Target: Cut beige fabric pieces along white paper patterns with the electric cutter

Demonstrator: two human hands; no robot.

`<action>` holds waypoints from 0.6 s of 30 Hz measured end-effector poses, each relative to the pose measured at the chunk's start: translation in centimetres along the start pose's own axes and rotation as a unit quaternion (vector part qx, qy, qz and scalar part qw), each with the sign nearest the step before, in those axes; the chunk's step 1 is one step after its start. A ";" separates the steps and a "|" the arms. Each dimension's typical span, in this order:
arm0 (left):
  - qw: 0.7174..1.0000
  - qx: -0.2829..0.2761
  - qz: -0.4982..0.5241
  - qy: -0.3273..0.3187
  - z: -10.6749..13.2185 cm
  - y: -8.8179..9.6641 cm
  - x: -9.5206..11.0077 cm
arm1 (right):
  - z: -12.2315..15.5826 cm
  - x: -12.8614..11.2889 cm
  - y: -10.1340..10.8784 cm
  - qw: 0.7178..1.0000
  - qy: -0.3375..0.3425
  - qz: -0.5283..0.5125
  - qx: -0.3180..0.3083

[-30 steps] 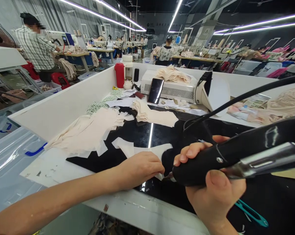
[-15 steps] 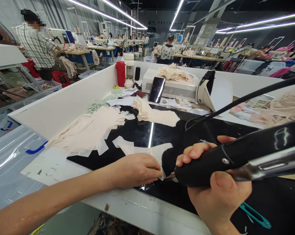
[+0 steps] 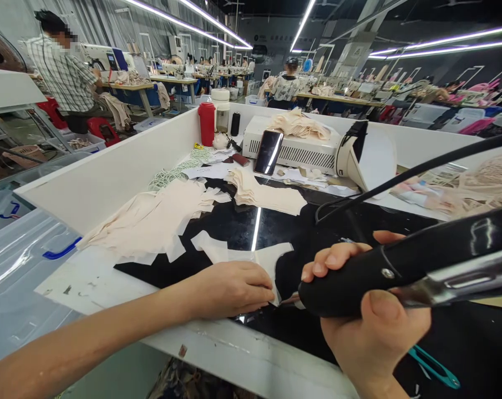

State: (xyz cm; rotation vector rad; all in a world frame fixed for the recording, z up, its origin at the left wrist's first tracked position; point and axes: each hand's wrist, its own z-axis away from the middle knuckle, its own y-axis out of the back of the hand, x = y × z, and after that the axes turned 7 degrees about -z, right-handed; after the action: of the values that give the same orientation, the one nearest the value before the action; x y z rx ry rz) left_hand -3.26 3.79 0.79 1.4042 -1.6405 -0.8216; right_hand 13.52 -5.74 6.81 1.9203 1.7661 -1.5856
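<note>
A pale cream fabric piece (image 3: 238, 252) lies on the glossy black work surface (image 3: 209, 219). At its near right corner, my left hand (image 3: 238, 288) is closed, with thumb and fingertips pinching the edge. My right hand (image 3: 371, 327) wraps round a thick black hand-held tool (image 3: 359, 277) with a metal lever along its side. The tool's narrow metal tip (image 3: 290, 300) points at the fabric's corner, close to my left fingertips; whether it touches the cloth I cannot tell. Below my right hand lies a turquoise-handled tool (image 3: 436, 368), partly hidden by the wrist.
A fanned pile of cream pieces (image 3: 155, 219) lies at left, and a smaller stack (image 3: 267, 191) beyond the worked piece. A phone (image 3: 268, 152) leans on a white vented box (image 3: 292, 145). A black cable (image 3: 400, 183) crosses the right side. White boards (image 3: 109, 160) wall the table.
My right hand and the black tool have shifted very slightly to the right. My left hand and the fabric piece look almost the same.
</note>
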 end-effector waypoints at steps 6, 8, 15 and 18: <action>1.000 0.001 0.006 -0.003 0.1 0.0 0.0 | 0.1 0.0 0.0 1.000 -0.008 -0.001 0.006; 1.000 0.004 0.005 -0.003 0.1 0.0 0.0 | 0.1 -0.1 0.1 1.000 -0.006 -0.002 0.007; 1.000 0.006 0.015 0.003 0.1 0.0 0.1 | -0.1 0.0 0.0 1.000 0.004 0.009 -0.003; 1.000 0.016 0.016 -0.003 0.0 -0.1 0.0 | -0.1 0.0 -0.1 1.000 0.004 0.010 -0.003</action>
State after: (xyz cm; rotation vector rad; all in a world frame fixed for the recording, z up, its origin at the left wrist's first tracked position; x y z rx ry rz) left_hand -3.24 3.73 0.69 1.3960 -1.6831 -0.7840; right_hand 13.48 -5.67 6.89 1.9387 1.7473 -1.5659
